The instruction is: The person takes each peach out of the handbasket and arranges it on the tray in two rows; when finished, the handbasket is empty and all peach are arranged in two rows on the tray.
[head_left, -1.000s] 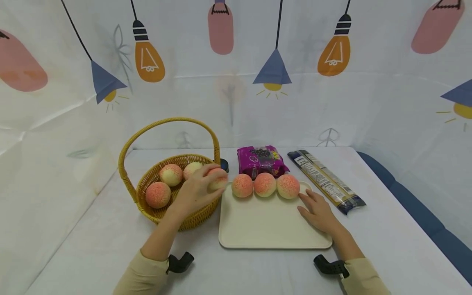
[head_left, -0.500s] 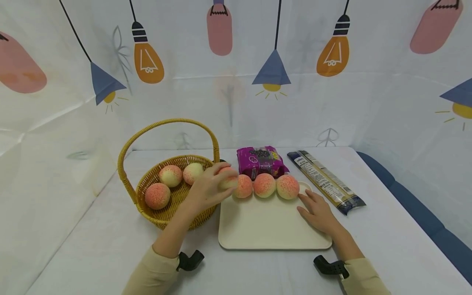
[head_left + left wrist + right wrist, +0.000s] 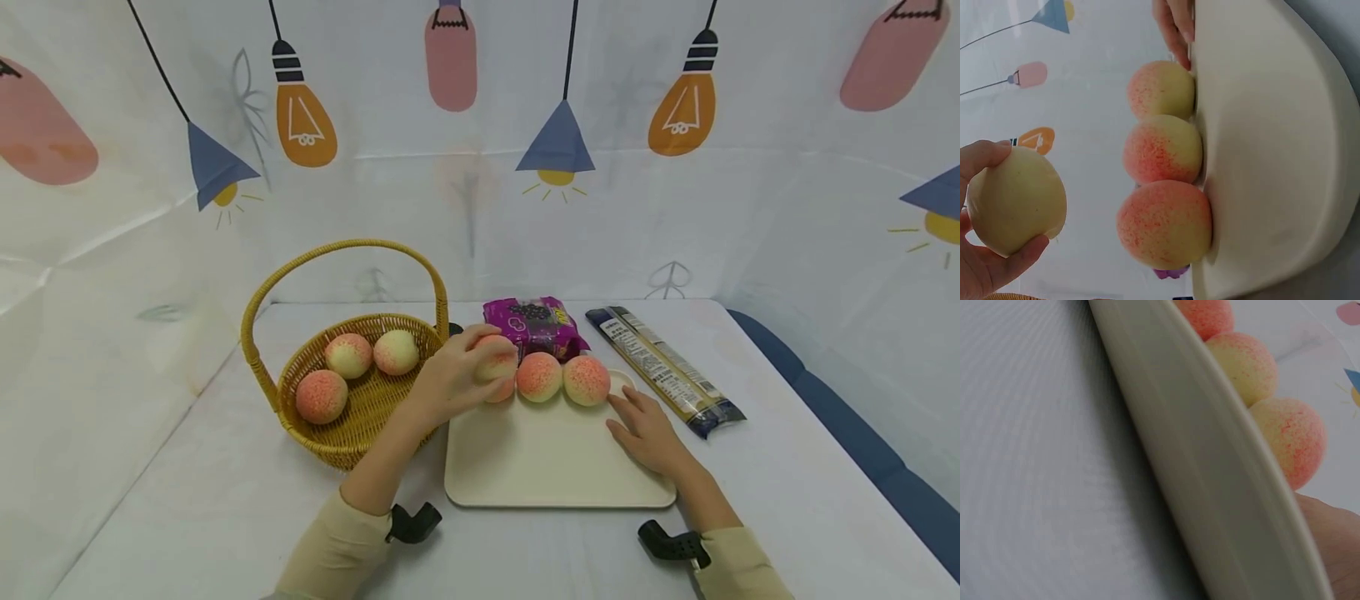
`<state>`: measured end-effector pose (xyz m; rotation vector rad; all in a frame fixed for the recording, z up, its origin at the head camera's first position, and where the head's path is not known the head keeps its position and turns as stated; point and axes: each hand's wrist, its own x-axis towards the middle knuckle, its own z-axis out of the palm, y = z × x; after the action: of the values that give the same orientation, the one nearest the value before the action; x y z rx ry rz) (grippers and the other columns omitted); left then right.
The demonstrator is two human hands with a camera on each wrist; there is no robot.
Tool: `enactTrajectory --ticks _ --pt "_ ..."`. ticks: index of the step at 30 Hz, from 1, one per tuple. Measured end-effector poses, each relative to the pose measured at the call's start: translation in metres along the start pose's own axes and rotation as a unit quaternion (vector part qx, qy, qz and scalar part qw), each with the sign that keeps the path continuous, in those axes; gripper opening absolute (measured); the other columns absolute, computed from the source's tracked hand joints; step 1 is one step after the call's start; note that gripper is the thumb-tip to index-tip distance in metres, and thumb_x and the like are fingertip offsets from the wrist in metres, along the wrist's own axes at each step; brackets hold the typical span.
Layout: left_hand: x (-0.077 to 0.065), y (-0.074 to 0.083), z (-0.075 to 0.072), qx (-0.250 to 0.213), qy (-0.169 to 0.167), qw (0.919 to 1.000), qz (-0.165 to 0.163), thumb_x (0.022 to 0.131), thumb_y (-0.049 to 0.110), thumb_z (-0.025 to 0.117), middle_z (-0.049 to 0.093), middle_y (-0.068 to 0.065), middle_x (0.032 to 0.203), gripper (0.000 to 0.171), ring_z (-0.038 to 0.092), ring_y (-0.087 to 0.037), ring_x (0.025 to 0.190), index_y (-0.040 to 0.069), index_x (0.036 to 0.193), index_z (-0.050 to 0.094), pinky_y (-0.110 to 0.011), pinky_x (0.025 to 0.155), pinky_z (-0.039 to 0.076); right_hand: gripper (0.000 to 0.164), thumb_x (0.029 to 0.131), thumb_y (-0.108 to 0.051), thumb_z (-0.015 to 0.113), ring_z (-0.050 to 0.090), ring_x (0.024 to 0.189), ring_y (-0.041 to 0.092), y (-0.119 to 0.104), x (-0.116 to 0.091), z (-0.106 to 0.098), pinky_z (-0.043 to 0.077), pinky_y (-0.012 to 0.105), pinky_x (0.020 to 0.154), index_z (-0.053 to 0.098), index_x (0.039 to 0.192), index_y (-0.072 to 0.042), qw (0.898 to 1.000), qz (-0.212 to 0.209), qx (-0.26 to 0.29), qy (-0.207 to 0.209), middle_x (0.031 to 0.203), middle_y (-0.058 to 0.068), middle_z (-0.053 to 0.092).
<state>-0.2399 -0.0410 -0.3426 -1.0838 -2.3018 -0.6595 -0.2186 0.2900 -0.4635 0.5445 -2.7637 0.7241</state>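
Note:
My left hand (image 3: 453, 375) grips a pale yellow-pink peach (image 3: 1019, 200) and holds it above the left end of a cream tray (image 3: 555, 467). In the head view that peach overlaps the leftmost of three peaches along the tray's far edge; the middle peach (image 3: 539, 377) and the right-hand peach (image 3: 587, 380) show fully. My right hand (image 3: 648, 432) rests at the tray's right side, fingers relaxed, fingertips right by the right-hand peach. To the left, a wicker basket (image 3: 360, 437) with a tall handle holds three more peaches, one of them a redder peach (image 3: 321, 397).
Behind the row of peaches lies a purple snack packet (image 3: 536, 327). A long, flat gold-and-black packet (image 3: 663, 367) lies slantwise to the tray's right. A small black object (image 3: 454, 329) peeks out behind the basket. A dark blue seat (image 3: 840, 417) runs along the table's right edge.
My left hand has carried the peach rightward from over the basket's right rim to over the tray's left end. The right hand stays where it was.

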Motion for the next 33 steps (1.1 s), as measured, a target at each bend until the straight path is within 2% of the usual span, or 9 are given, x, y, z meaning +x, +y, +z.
enactTrajectory --ticks 7,12,16,21,26,33 --pt "0.006 0.007 0.013 -0.023 0.004 0.9997 0.008 0.079 0.029 0.071 0.054 -0.003 0.117 0.031 0.053 -0.017 0.101 0.024 0.107 0.060 -0.032 0.080 0.047 0.043 0.091 -0.016 0.053 0.027 0.123 0.049 0.002 0.000 0.001 0.021 0.061 0.098 0.047 0.128 0.005 1.000 0.009 0.022 -0.002 0.135 0.034 0.032" --pt "0.011 0.013 0.020 -0.017 -0.001 0.9998 0.012 0.077 0.026 0.073 0.054 -0.001 0.116 0.034 0.055 -0.017 0.097 0.024 0.108 0.061 -0.030 0.076 0.048 0.038 0.092 -0.011 0.050 0.026 0.125 0.048 0.001 0.001 0.001 0.020 0.060 0.099 0.048 0.126 0.007 0.999 0.029 0.030 0.002 0.136 0.033 0.031" --pt "0.017 0.019 0.025 -0.022 -0.019 0.9993 0.021 0.077 0.026 0.074 0.054 -0.001 0.115 0.035 0.056 -0.017 0.092 0.024 0.109 0.060 -0.028 0.076 0.048 0.035 0.090 -0.006 0.051 0.030 0.122 0.048 0.001 0.001 0.000 0.023 0.059 0.098 0.052 0.122 0.008 0.999 0.021 0.025 0.027 0.132 0.033 0.036" --pt "0.021 0.026 0.034 -0.027 -0.039 0.9985 0.025 0.079 0.029 0.071 0.053 0.001 0.117 0.033 0.055 -0.017 0.095 0.026 0.109 0.060 -0.028 0.078 0.047 0.031 0.085 0.001 0.054 0.036 0.118 0.047 0.002 0.001 -0.001 0.028 0.058 0.095 0.056 0.115 0.010 0.997 -0.001 0.024 0.074 0.126 0.034 0.042" --pt "0.026 0.034 0.046 -0.023 -0.046 0.9976 0.046 0.079 0.030 0.069 0.054 0.001 0.117 0.032 0.055 -0.016 0.094 0.025 0.110 0.061 -0.025 0.075 0.046 0.029 0.085 0.003 0.055 0.039 0.115 0.048 0.004 0.000 0.000 0.031 0.058 0.094 0.058 0.113 0.008 0.996 0.006 0.031 0.080 0.126 0.033 0.043" --pt "0.034 0.047 0.063 -0.030 -0.083 0.9941 0.063 0.080 0.034 0.068 0.053 0.000 0.120 0.033 0.055 -0.016 0.098 0.026 0.111 0.061 -0.023 0.081 0.044 0.029 0.082 0.009 0.053 0.044 0.113 0.046 0.007 0.002 0.000 0.035 0.056 0.091 0.063 0.109 0.004 0.995 0.012 0.032 0.091 0.124 0.028 0.047"
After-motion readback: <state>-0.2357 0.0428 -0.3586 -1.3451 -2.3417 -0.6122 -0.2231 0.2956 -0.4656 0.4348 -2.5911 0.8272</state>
